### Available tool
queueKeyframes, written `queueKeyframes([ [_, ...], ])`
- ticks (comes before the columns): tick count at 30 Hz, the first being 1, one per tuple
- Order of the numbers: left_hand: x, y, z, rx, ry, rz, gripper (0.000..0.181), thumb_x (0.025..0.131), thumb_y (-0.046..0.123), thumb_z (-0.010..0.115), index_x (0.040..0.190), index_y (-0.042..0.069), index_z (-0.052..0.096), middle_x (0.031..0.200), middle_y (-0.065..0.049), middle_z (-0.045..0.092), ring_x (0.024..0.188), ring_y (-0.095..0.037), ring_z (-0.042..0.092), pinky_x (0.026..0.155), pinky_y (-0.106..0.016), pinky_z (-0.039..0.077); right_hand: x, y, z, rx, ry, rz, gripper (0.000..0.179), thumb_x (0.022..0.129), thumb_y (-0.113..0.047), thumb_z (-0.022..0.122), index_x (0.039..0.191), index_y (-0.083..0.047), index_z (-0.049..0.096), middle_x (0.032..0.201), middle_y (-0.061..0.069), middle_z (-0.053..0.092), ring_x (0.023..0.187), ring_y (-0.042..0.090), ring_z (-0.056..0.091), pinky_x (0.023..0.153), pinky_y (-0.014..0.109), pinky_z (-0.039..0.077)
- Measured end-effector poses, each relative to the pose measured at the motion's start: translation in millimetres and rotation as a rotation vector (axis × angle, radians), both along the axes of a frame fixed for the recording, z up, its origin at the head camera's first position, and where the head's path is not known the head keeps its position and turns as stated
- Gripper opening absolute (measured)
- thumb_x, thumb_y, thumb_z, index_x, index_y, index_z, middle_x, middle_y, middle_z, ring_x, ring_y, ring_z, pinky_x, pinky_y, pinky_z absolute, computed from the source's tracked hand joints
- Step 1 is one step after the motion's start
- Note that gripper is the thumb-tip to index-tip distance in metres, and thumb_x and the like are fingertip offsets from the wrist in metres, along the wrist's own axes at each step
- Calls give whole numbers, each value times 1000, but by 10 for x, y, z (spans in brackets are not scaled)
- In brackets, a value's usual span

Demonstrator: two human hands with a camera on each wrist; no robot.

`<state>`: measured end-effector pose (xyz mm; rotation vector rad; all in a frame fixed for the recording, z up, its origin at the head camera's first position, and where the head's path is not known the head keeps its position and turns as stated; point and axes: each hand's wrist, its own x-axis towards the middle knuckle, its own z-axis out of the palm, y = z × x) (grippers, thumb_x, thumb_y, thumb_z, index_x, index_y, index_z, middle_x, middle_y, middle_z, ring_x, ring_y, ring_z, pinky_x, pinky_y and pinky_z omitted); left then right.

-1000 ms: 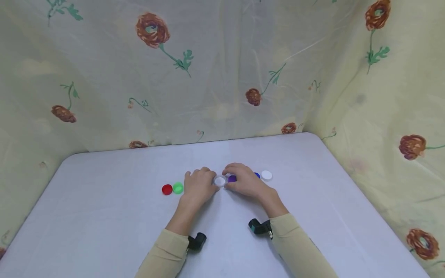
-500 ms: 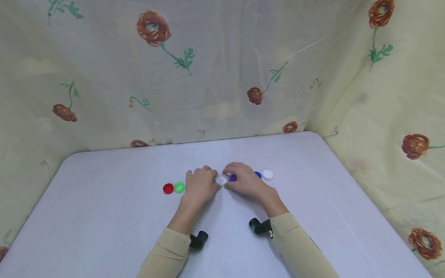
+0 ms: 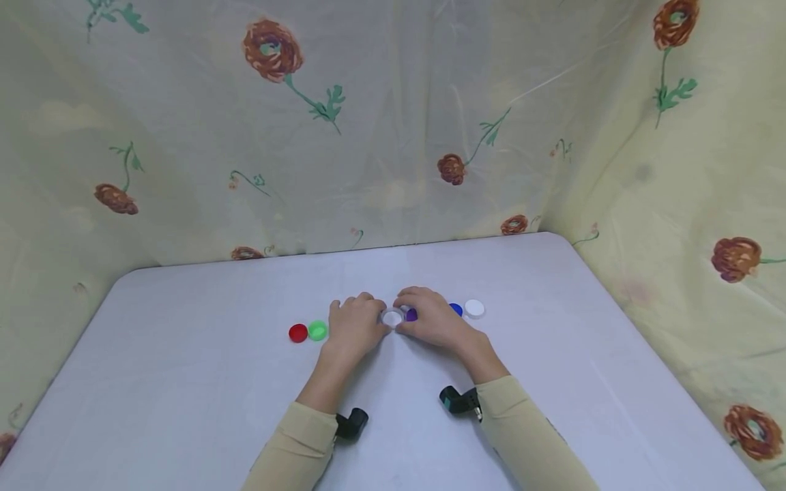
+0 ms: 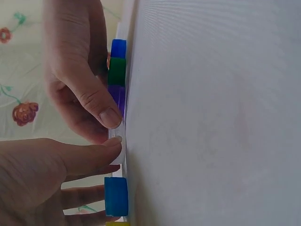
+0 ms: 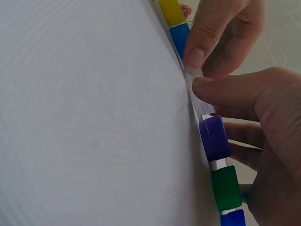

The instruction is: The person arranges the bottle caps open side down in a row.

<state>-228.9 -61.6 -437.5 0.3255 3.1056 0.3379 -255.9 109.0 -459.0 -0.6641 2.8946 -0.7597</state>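
Note:
A clear, whitish round bottle cap (image 3: 392, 318) lies on the table between my two hands. My left hand (image 3: 356, 325) grips its left side with thumb and fingers. From the right, my right hand (image 3: 434, 319) grips the same cap, and both thumbs nearly meet on its near wall in the wrist views. A purple cap (image 5: 215, 138) sits just right of it, partly under the right hand. Beyond that come a green cap (image 5: 226, 188) and a blue cap (image 3: 456, 309). A light-blue cap (image 4: 116, 196) stands by my left fingers, hidden in the head view.
The caps form a row across the white table (image 3: 202, 395). At its left end are a red cap (image 3: 298, 333) and a bright green cap (image 3: 317, 331); a white cap (image 3: 475, 309) ends it on the right. A yellow cap (image 5: 172, 12) sits left of the light-blue one.
The head view has shifted slightly, moving the whole scene a little to the right. Both hands keep the same hold on the clear cap, and the row looks unchanged.

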Motion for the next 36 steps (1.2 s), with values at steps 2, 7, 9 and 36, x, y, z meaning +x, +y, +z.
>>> queueKeyframes([
  [2, -4, 1, -1, 6, -2, -3, 42, 86, 36, 77, 124, 20, 70, 128, -7, 68, 118, -33, 63, 109, -64, 37, 2, 1, 8, -8, -3, 0, 41, 87, -27, 76, 124, -12, 67, 144, 11, 56, 141, 33, 45, 118, 53, 33],
  [7, -18, 3, -10, 19, 14, -15, 42, 86, 35, 77, 124, 20, 70, 127, -6, 69, 117, -31, 64, 109, -63, 38, 4, 7, 21, -34, -2, -4, 39, 85, -27, 77, 121, -12, 68, 145, 11, 55, 142, 33, 43, 118, 53, 32],
  [9, -20, 5, -12, 26, 24, -20, 42, 86, 34, 77, 124, 19, 70, 128, -6, 69, 118, -31, 64, 109, -63, 37, 3, 11, 29, -43, 1, -3, 38, 85, -26, 77, 119, -11, 69, 145, 11, 55, 142, 33, 44, 118, 52, 33],
  [36, -26, 17, 17, 16, 151, -28, 31, 90, 28, 73, 121, 22, 73, 125, -2, 71, 119, -25, 64, 113, -62, 34, -22, 63, 106, -190, -47, -16, 27, 90, -28, 70, 106, -6, 73, 140, 12, 59, 138, 32, 48, 117, 49, 35],
])
